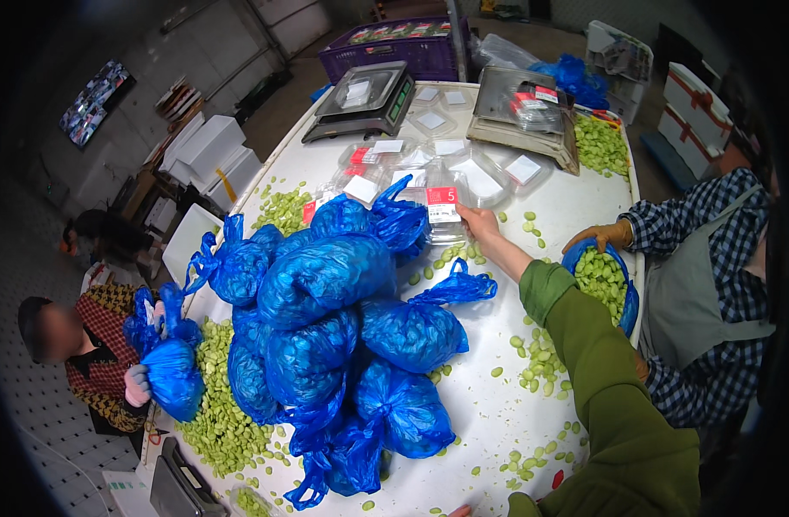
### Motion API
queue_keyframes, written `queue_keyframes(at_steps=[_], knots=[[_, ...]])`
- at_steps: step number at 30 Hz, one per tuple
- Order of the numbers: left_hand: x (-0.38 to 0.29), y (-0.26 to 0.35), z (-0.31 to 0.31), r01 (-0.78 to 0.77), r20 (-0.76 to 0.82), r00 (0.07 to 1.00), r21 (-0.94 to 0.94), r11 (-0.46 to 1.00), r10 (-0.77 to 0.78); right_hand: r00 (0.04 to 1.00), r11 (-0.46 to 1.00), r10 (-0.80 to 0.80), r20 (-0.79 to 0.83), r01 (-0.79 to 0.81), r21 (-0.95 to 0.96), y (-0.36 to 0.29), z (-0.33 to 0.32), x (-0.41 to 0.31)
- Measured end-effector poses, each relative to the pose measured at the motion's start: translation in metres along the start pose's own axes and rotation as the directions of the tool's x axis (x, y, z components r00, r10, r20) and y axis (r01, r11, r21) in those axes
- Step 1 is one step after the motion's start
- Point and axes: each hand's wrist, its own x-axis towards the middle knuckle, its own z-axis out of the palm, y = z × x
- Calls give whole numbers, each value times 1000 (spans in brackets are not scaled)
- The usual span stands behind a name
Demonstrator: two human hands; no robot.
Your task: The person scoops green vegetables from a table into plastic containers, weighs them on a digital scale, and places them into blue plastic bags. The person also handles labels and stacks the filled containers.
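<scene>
My right hand (pixel 480 224), in a green sleeve, grips the edge of a stack of clear plastic clamshell containers (pixel 445 232). A red and white label (pixel 441 205) with writing faces up on it. Only a bit of my left hand (pixel 460 511) shows at the bottom edge, so its grip is hidden. Left of the stack, knotted blue plastic bags (pixel 326 281) full of produce lie piled on the white table (pixel 485 413). Beyond it are more clear containers (pixel 475 178) with white pads. Loose shelled green beans (pixel 542 362) are scattered near my right forearm.
Two weighing scales (pixel 362 100) (pixel 524 110) stand at the far end, before a purple crate (pixel 394 55). At right, a co-worker's gloved hand (pixel 601 236) holds an open blue bag of beans (pixel 598 278). Another co-worker's gloved hand (pixel 137 386) grips a bag at left, beside a bean heap (pixel 223 394).
</scene>
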Motion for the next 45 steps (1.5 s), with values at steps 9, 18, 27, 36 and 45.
queue_keyframes(at_steps=[9, 18, 27, 36, 45], knots=[[35, 27, 2, 6, -27, 999, -379, 926, -17, 867, 851, -496, 37, 477, 221, -100, 6, -207], [73, 66, 5, -31, 33, 987, -922, 386, 158, 45, 975, -100, 994, 203, 89, -121, 17, -321], [59, 66, -11, -124, -349, 922, -675, 728, -167, 720, 689, -542, 434, 676, -262, -106, 41, -137], [53, -5, -32, -107, -400, 903, -563, 819, -158, 662, 269, -635, 397, 671, -691, -35, 64, 71], [72, 9, -23, 27, -314, 914, -586, 810, -258, 945, 242, -199, 259, 303, -922, -38, 88, 99]])
